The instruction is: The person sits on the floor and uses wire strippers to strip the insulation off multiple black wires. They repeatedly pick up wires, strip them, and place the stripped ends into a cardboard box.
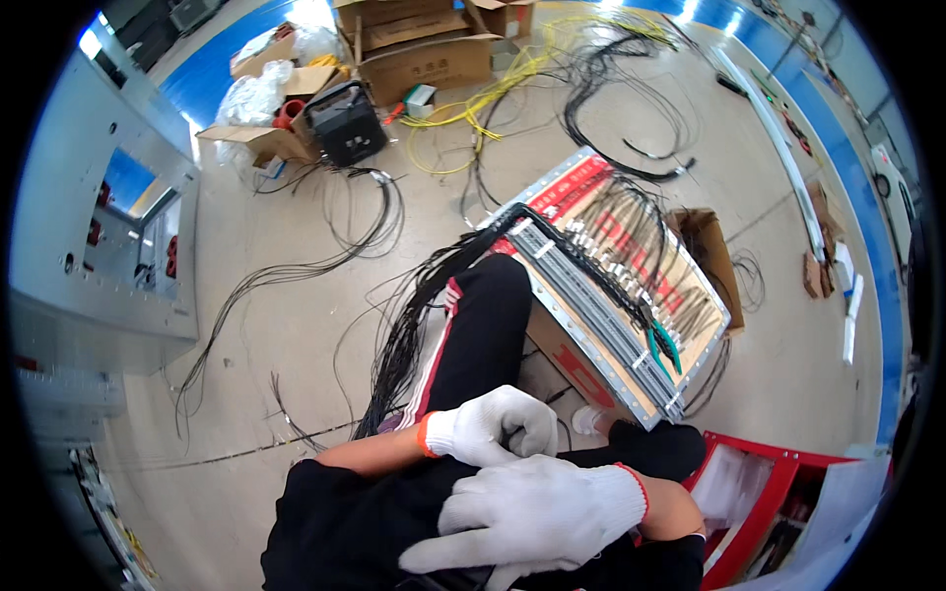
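Left hand (498, 426): gloved, curled shut, contents not discernible.
Right hand (537, 512): gloved, fingers spread flat, touching left hand.
Panel (616, 315): ahead-right of both hands; long axis diagonal; well apart.
Pliers (662, 345): on panel's near edge, right hand nearer.

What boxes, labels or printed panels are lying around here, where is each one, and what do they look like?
Large cardboard box: far end of the floor, brown, flaps open.
Small cardboard box: far left, beside clear plastic bags, brown, open.
Open carton: right of the wiring panel, brown, tilted.
Wiring panel: centre, flat rectangle, metal rim, tan face with red print under black wires.
Red bin: lower right, red frame.
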The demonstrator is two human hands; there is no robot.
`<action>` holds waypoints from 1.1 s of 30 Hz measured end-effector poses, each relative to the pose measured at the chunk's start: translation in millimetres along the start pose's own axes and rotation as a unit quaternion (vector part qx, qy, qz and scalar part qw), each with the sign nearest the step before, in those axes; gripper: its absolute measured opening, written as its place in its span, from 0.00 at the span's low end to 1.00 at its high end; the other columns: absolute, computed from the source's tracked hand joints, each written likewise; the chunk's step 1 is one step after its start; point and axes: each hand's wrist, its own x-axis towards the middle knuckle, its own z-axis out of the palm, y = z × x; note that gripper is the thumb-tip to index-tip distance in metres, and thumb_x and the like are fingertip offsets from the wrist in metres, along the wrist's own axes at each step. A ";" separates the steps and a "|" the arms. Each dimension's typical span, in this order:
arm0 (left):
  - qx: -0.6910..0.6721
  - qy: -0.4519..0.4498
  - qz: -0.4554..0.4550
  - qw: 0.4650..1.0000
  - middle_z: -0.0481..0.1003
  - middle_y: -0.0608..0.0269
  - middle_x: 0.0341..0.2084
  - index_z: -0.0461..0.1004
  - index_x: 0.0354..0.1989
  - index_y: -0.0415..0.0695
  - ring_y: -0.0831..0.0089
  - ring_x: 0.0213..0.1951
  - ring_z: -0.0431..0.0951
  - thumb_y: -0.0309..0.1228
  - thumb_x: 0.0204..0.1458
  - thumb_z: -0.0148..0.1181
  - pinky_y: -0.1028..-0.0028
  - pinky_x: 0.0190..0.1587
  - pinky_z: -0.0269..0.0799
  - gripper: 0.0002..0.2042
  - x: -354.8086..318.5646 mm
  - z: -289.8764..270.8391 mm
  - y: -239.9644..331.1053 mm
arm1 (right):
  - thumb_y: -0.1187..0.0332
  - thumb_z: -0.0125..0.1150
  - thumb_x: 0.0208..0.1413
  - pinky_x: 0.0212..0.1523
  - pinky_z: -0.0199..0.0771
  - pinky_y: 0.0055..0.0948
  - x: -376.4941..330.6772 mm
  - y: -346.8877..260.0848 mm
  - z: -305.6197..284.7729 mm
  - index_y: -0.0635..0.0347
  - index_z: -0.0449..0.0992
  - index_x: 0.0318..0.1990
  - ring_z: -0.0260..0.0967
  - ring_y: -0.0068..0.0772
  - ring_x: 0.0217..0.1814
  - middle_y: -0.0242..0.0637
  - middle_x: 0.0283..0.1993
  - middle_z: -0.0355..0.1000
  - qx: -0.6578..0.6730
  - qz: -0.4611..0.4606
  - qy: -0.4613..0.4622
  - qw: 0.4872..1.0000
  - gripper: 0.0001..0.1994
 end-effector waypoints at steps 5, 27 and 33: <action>0.043 -0.062 -0.151 0.986 0.77 0.59 0.29 0.74 0.30 0.37 0.73 0.30 0.75 0.29 0.51 0.68 0.73 0.32 0.71 0.10 -4.7 -19.1 -10.5 | 0.65 0.70 0.48 0.53 0.70 0.38 -29.1 50.2 25.4 0.53 0.70 0.62 0.71 0.40 0.55 0.40 0.54 0.71 -0.046 -0.020 0.164 0.985 0.30; 0.157 0.242 -0.165 0.943 0.75 0.70 0.33 0.75 0.41 0.41 0.82 0.33 0.72 0.26 0.58 0.57 0.78 0.39 0.69 0.05 208.9 -139.2 -104.6 | 0.70 0.59 0.57 0.47 0.75 0.37 -248.0 155.7 23.7 0.60 0.79 0.45 0.76 0.46 0.45 0.46 0.41 0.77 -0.271 0.482 0.610 0.568 0.10; 0.368 -0.033 -0.293 0.882 0.82 0.58 0.33 0.78 0.44 0.37 0.72 0.39 0.82 0.32 0.60 0.54 0.73 0.42 0.75 0.12 251.2 -136.3 -179.1 | 0.67 0.62 0.55 0.47 0.73 0.41 -280.7 200.5 -11.6 0.56 0.80 0.43 0.73 0.48 0.45 0.41 0.39 0.76 -0.273 0.484 0.606 0.569 0.09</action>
